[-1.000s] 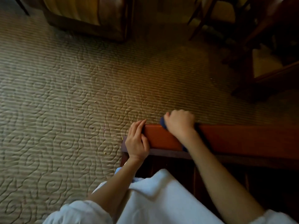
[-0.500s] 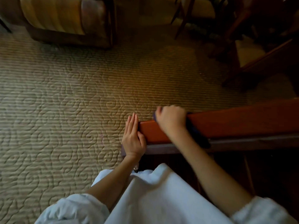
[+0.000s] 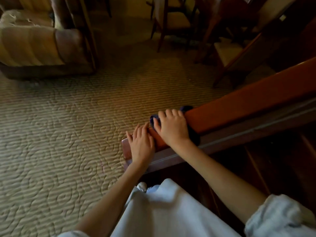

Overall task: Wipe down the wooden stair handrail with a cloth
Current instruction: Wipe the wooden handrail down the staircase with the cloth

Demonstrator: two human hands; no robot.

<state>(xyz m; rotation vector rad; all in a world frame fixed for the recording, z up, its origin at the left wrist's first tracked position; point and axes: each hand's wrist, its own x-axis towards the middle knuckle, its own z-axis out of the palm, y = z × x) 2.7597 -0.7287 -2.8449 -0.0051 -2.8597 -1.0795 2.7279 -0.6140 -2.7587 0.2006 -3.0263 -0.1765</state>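
Beige swirl-pattern carpet (image 3: 59,134) is covering most of the floor in a dim room. Nearest, at 6 o'clock, a white garment (image 3: 162,211) is hanging over the person's front. Just past it, approx centre, the left hand (image 3: 142,146) is lying flat on the low end of the wooden handrail (image 3: 239,106), fingers straight & gripping nothing. Just beside it at 2 o'clock, the right hand (image 3: 172,129) is curling over the rail top, clamping a dark blue cloth (image 3: 187,108) round the wood. Bits of the cloth are peeking out past the fingertips & under the wrist. The rail is running on up toward 2 o'clock. Risks, as I'm judging them: the cloth is looking bunched, so prob. only a narrow strip is getting wiped. A stroke toward the rail's end could be bumping the left fingers. A loose fold could be slipping off the far side onto the carpet. Farther off, an armchair (image 3: 34,47) is sitting at 10 o'clock & wooden chairs (image 3: 171,19) at 1 o'clock. No brand, label or writing is showing anywhere.
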